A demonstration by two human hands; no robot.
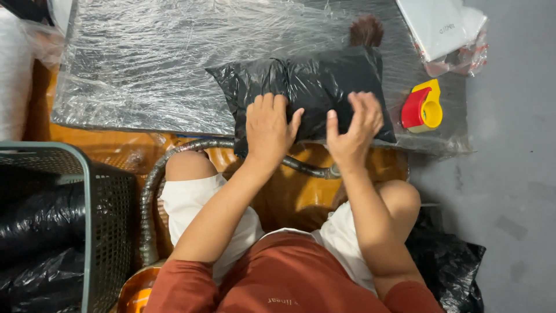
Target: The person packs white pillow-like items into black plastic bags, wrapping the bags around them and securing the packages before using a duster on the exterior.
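The black plastic bag (313, 87) lies near the middle of the scene, on a sheet of clear plastic film (150, 58) spread over the far part of the surface, its near edge just past the person's knees; the left hand (267, 128) rests flat on the bag's near left part, fingers together and extended, thumb spread to the right; the right hand (354, 128) hovers at the bag's near right part, fingers loosely curled and slightly apart, pinching nothing, though whether the fingertips touch the bag cannot be told; a red and yellow tape dispenser (423, 107) sits just right of the bag; a grey flexible hose (174, 159) curves past the left knee; a dark mesh basket (87, 220) stands near left, holding black bags.
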